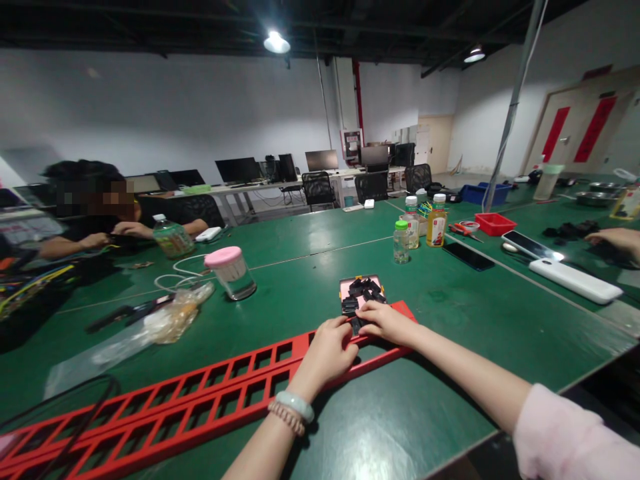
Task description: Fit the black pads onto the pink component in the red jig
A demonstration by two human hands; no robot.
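Note:
A long red slotted frame [240, 393], like two ladder strips side by side, lies across the green table in front of me. Over its right part, my left hand [327, 353] is closed with curled fingers; what lies in its grip is hidden. Close beside it, my right hand [383, 323] pinches a small black part [357, 326] at the frame's far edge. Just beyond the fingers stands a small open box [343, 291] with several black plastic pieces [365, 289] in it. A pale bangle and a beaded bracelet circle my left wrist.
A jar with a pink lid [230, 273], a plastic bag [175, 317] and a black cable [95, 400] lie left. Several bottles [436, 223], a phone [469, 256], a red tray [495, 224] and a white power bank [575, 280] are right. Another person [95, 207] works at far left; another hand [617, 243] shows right.

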